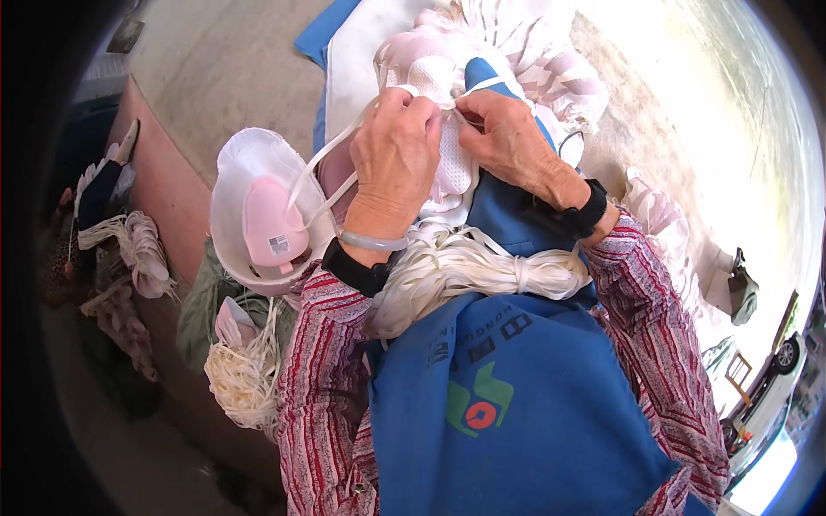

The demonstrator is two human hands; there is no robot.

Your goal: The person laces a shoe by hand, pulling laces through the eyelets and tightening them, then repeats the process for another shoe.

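Left hand and right hand are closed, fingertips gripping white lace; white mesh shoe piece lies between and beneath them.

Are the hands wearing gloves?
No, both the left hand and the right hand show bare skin while holding white strips.

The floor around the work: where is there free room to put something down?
Bare floor shows at upper left, between the reddish panel and white sheet, beyond the white container. Crowded: around left hand and right hand, with pink-white pieces and lace bundle.
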